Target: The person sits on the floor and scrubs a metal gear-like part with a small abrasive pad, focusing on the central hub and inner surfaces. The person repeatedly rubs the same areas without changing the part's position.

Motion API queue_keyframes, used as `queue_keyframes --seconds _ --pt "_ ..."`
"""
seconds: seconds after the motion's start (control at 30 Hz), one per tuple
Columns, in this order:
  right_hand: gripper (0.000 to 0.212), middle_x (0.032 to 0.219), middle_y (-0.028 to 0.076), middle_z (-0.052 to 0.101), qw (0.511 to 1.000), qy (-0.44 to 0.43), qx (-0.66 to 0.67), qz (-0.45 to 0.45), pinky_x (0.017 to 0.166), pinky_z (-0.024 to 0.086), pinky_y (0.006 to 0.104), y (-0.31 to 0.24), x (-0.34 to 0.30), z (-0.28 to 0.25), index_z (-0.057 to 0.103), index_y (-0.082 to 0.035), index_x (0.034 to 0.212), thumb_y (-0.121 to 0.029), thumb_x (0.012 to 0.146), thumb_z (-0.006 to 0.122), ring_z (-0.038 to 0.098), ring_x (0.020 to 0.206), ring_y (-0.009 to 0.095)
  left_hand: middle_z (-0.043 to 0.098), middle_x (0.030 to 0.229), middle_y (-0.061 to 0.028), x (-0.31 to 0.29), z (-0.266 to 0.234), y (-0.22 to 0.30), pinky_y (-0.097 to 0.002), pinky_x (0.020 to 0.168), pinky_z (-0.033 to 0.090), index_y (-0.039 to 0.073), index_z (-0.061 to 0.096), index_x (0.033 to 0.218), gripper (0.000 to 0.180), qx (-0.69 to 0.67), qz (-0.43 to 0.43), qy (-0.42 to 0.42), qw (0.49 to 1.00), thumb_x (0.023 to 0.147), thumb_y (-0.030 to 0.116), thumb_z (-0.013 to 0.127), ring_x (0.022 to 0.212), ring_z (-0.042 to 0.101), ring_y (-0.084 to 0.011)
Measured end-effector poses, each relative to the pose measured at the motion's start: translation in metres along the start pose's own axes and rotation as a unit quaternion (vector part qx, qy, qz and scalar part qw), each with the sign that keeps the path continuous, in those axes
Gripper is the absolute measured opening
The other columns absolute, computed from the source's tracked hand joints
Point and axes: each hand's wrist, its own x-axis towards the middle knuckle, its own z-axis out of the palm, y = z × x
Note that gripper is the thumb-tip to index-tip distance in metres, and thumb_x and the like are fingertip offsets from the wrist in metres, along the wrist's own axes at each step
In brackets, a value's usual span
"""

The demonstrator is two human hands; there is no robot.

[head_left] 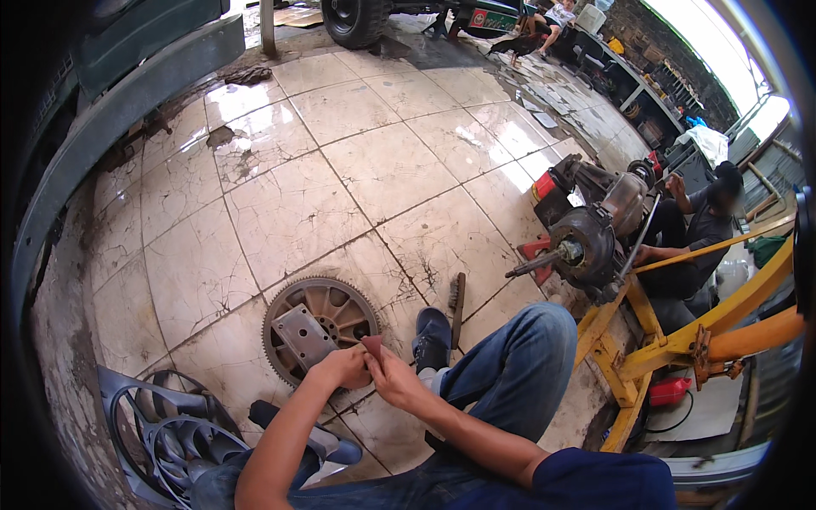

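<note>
My right hand [395, 380] pinches a small reddish-brown piece of sandpaper [372, 345], which sticks up above the fingers. Against it, my left hand [344, 368] is closed, its fingers curled in near the right fingertips; what they grip is hidden. Just beyond both hands a toothed flywheel [348, 311] lies flat on the tiled floor. A flat metal plate [304, 337] with several holes rests on top of the flywheel, its near corner close to my left hand.
A wooden-handled brush [457, 308] lies beside my shoe [432, 330]. Grey plastic wheel covers [183, 442] are at lower left. To the right stand an axle assembly [582, 242], a yellow steel frame [633, 374] and a crouching co-worker [701, 221]. A vehicle tyre [355, 21] is far off.
</note>
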Motion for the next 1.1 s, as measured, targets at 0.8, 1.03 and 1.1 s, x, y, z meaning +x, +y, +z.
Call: queue_keyframes --seconds 0.8,1.03,1.1 --pt "0.04 0.12 0.025 0.057 0.993 -0.05 0.091 0.061 0.097 0.043 0.0391 -0.012 0.0 -0.019 0.05 0.004 0.127 -0.027 0.102 0.04 0.055 0.113 0.039 0.065 0.113 -0.0202 -0.011 -0.036 0.04 -0.0423 0.089 0.051 0.002 0.061 0.105 0.032 0.003 -0.025 -0.012 1.0 0.082 0.024 0.055 0.106 0.062 -0.0335" --pt "0.038 0.12 0.026 0.057 0.998 -0.042 0.015 0.053 0.096 0.042 0.0411 -0.005 0.002 -0.024 0.05 0.004 0.125 -0.024 0.102 0.039 0.054 0.112 0.041 0.065 0.112 -0.0223 0.008 -0.028 0.038 -0.0445 0.09 0.051 0.002 0.063 0.106 0.037 -0.011 -0.028 -0.045 0.999 0.082 0.028 0.054 0.107 0.062 -0.0361" --pt "0.038 0.119 0.026 0.057 0.998 -0.056 0.018 -0.006 0.096 0.042 0.0413 -0.016 0.001 -0.016 0.05 0.005 0.126 -0.023 0.102 0.039 0.053 0.113 0.042 0.065 0.112 -0.0221 0.009 0.016 -0.011 -0.0438 0.091 0.051 0.002 0.064 0.103 0.034 0.026 0.032 -0.014 0.999 0.082 0.027 0.054 0.108 0.061 -0.0352"
